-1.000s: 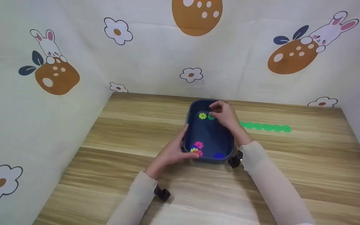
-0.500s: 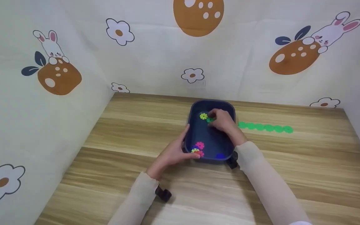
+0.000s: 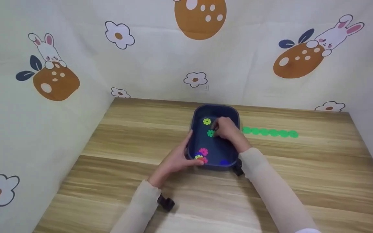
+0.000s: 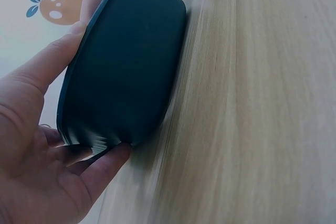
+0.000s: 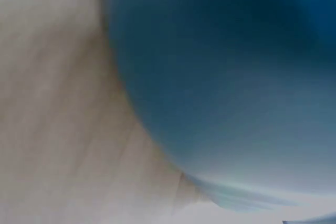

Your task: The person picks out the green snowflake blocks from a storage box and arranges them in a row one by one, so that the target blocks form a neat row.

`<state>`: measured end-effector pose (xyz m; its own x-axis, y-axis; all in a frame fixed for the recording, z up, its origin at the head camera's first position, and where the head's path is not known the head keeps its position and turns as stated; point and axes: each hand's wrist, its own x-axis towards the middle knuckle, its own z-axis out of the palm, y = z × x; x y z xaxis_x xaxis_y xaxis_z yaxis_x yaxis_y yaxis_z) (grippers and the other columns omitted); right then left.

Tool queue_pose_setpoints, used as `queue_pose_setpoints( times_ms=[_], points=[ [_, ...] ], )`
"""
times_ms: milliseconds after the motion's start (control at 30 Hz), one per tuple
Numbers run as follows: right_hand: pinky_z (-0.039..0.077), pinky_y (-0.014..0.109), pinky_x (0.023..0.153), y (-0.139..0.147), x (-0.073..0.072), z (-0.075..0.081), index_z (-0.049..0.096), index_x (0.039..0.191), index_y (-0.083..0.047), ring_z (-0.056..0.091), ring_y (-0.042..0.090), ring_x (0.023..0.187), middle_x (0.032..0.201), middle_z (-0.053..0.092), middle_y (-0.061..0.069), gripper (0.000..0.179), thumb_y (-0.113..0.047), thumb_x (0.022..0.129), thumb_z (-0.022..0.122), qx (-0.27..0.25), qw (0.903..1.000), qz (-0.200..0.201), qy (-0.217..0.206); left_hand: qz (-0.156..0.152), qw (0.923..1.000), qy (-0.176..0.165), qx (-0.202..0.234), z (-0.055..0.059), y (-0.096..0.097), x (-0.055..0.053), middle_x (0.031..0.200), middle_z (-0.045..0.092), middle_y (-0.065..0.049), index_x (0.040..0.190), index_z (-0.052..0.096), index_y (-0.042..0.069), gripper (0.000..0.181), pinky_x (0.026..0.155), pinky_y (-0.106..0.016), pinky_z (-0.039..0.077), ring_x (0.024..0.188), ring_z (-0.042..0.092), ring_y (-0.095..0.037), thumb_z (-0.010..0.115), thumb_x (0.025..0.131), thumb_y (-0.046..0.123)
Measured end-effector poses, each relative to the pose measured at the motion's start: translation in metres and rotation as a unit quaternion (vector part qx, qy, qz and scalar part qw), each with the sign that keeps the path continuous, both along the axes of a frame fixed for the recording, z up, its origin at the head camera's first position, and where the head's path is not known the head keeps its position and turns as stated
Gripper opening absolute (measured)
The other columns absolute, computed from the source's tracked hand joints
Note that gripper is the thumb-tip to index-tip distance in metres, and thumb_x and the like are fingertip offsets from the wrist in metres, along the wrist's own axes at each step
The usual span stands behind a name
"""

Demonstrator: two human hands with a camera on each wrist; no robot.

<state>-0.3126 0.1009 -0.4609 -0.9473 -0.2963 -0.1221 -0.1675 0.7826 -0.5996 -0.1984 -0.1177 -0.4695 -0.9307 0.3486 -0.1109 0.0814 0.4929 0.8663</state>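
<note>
A dark blue plastic bin (image 3: 215, 147) stands on the table, with its outer wall (image 4: 128, 61) filling much of the left wrist view. My left hand (image 3: 176, 157) grips its near left corner, the thumb over the near rim and the fingers along the left side. Inside the bin, my right hand (image 3: 226, 128) pinches a green snowflake disc (image 3: 210, 133) at its fingertips. A yellow disc (image 3: 207, 121) lies just beyond it. Pink discs (image 3: 203, 151), another yellow one and a blue one cluster by my left thumb. The right wrist view shows only the blurred bin wall (image 5: 210, 103).
A row of joined green discs (image 3: 270, 132) extends to the right from beside the bin on the wood-grain table (image 3: 134, 129). One more blue disc (image 3: 224, 162) is in the bin's near right corner. A printed curtain (image 3: 154, 58) hangs around the back and sides.
My right hand has come lower into the bin and toward me, and the green disc has shifted nearer with it, away from the yellow one. My left hand keeps its grip.
</note>
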Motion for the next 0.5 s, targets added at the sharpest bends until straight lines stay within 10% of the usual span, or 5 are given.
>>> queue_pose_setpoints(
  times_ms=[500],
  points=[
    [0.059,0.030,0.079,0.0003,-0.0016,0.0003,0.077,0.100,-0.010,0.068,0.015,0.082,0.097,0.076,0.008,0.011,-0.010,0.093,0.069,-0.108,0.9940,0.011,0.002,0.003,0.9999,-0.004,-0.008,0.0025,0.0016,0.0000,0.168,0.017,-0.007,0.162,0.007,0.026,0.115,0.124,-0.053,0.023,0.152,0.026,-0.031,0.085,0.078,0.040]
  ],
)
